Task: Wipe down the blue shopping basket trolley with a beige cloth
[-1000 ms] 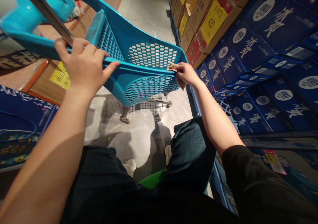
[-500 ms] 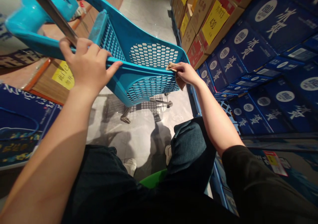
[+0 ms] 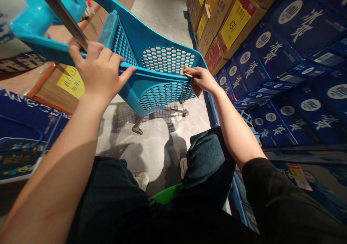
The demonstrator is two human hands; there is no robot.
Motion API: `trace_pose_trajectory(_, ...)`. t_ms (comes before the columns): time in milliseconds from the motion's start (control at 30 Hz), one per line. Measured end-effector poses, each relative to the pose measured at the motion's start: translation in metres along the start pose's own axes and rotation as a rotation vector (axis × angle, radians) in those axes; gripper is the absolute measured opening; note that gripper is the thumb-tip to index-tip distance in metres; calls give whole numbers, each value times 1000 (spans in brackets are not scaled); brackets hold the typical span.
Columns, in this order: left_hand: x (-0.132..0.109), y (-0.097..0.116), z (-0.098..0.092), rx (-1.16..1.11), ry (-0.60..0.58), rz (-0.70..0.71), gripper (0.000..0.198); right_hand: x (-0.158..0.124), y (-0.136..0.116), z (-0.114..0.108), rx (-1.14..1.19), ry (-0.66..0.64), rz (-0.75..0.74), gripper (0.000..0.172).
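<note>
A blue plastic shopping cart (image 3: 159, 40) with honeycomb holes in its sides stands in front of me, its metal legs and casters on the floor. My left hand (image 3: 101, 69) is closed over the near top rim, beside the grey metal bar (image 3: 67, 18), with the thumb lying along the edge. Toward the far end of the same rim, my right hand (image 3: 202, 78) pinches a brown cloth (image 3: 196, 88). The cloth is folded over the rim, and part of it hangs below my fingers.
Stacked blue cartons (image 3: 273, 49) line the right side, with brown boxes (image 3: 217, 16) carrying yellow price signs beyond them. On the left are a wooden display stand (image 3: 51, 92) and a dark blue carton (image 3: 24, 128). A green seat edge (image 3: 168, 194) shows between my legs.
My left hand and the cart's handle end have shifted slightly to the right. My right hand and the cloth stay at almost the same spot on the rim.
</note>
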State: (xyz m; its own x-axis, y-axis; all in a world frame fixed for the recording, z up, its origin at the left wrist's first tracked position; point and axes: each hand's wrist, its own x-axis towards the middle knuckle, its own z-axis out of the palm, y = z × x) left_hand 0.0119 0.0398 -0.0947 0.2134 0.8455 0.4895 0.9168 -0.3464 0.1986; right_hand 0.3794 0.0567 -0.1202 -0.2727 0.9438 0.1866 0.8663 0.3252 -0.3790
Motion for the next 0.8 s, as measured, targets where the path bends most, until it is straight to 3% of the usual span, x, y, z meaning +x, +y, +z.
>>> trace_pose_trajectory(100, -2, 2, 1, 9, 15, 10, 55, -5, 21, -7, -110, 7, 203, 41)
trace_pose_trajectory(200, -3, 4, 2, 18, 35, 19, 53, -10, 25, -9, -215, -4, 330, 42)
trace_pose_trajectory(267, -3, 4, 3, 24, 44, 22, 53, -10, 13, -5, -220, -8, 276, 42)
trace_pose_trajectory(400, -2, 2, 4, 10, 49, 22, 53, -3, -20, 3, -122, -36, 10, 43)
trace_pose_trajectory(467, -2, 2, 4, -5, 44, 18, 52, -1, -26, 3, -87, -56, -67, 45)
trace_pose_trajectory(533, -3, 3, 3, -12, 41, 12, 50, -1, -19, -1, -104, -57, -43, 44)
trace_pose_trajectory(700, -4, 3, 5, -16, 73, 52, 48, -5, 1, -7, -276, -19, 231, 38)
trace_pose_trajectory(800, -4, 2, 6, -41, 100, 68, 44, -5, -21, 1, -305, -46, 140, 38)
